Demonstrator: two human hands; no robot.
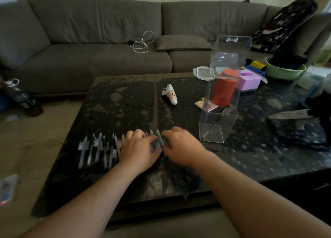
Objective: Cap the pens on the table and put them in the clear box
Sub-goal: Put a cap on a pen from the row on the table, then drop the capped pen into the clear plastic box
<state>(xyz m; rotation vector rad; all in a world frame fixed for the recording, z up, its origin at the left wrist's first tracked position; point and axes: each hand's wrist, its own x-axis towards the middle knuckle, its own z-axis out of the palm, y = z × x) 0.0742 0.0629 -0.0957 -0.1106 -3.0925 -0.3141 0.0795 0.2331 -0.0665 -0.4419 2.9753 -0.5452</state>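
Both hands lie palm-down on the dark speckled table (250, 157), the left hand (138, 149) and the right hand (180, 146) meeting fingertip to fingertip around a grey pen (160, 139), though blur hides which fingers actually pinch it. A row of pens and caps (97, 149) lies just left of the left hand. Farther right stands the clear box (219, 119), lid up, with one pen (217, 120) leaning inside, and beyond it a red canister (224, 89).
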